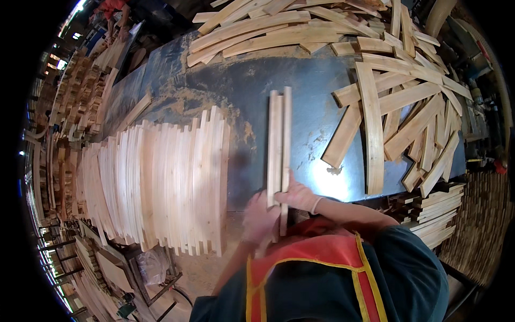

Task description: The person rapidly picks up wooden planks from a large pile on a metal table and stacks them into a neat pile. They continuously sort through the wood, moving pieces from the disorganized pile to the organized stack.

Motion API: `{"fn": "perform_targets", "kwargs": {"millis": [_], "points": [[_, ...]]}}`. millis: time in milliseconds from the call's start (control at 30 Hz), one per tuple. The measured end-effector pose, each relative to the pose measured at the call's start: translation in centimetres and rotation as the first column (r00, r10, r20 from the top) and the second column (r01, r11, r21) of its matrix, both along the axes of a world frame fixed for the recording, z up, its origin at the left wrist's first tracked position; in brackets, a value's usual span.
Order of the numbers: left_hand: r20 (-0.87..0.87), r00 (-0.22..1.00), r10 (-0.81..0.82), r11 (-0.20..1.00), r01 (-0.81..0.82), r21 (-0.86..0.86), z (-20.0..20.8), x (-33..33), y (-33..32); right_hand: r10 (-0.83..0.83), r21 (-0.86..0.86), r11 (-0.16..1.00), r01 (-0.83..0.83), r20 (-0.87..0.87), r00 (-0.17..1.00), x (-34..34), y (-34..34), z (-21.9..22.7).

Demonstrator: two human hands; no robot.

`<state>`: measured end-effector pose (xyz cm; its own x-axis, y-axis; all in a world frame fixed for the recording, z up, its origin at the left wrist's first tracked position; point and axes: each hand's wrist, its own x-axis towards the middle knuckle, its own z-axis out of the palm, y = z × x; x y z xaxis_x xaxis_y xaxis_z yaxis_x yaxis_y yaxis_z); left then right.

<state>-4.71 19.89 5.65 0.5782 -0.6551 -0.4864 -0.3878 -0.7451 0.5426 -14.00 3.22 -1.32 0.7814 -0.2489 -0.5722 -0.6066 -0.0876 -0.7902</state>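
Note:
Both my hands are closed on a few narrow wooden slats (276, 145), held on edge side by side and pointing away from me over the table's near edge. My left hand (260, 217) wraps their near part from the left, a little blurred. From the right, my right hand (296, 194) grips them slightly farther up. Left of my hands, a long row of pale slats (171, 182) stands packed side by side, its ends uneven. Loose wooden boards (369, 129) lie crisscrossed in a heap to the right.
Sawdust streaks the dark metal tabletop (252, 80). More boards (268, 35) are piled along its far side. Stacked wood (437, 214) stands below the right edge, and timber stacks (80, 102) line the left. At the far upper left is another person's arm (120, 24).

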Motion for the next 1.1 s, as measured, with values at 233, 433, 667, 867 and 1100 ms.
{"fn": "perform_targets", "kwargs": {"millis": [233,433,667,867,1100], "points": [[0.647,0.749,0.140,0.979,-0.008,-0.202,-2.1,4.4,8.8,0.081,-0.079,0.993,-0.087,-0.080,0.993,8.8,10.7,2.1],[0.619,0.783,0.058,0.974,0.092,-0.207,-1.7,6.2,6.3,-0.551,0.279,0.811,0.514,0.071,0.831,-0.5,2.7,7.7],[0.495,0.815,-0.299,0.890,0.425,-0.162,-3.1,3.4,-7.9,-0.951,-0.103,0.126,0.987,0.272,0.149,-22.0,-10.2,7.4],[0.531,0.697,-0.482,0.740,0.648,-0.179,-3.0,-2.7,-25.2,-0.763,-0.085,-0.587,0.805,0.393,-0.514,-50.1,-15.2,0.4],[0.434,0.839,-0.328,0.905,0.411,-0.111,-5.1,-10.9,-44.5,-0.894,-0.719,-0.412,0.559,0.200,-0.401,-67.9,-16.0,-3.4]]}}
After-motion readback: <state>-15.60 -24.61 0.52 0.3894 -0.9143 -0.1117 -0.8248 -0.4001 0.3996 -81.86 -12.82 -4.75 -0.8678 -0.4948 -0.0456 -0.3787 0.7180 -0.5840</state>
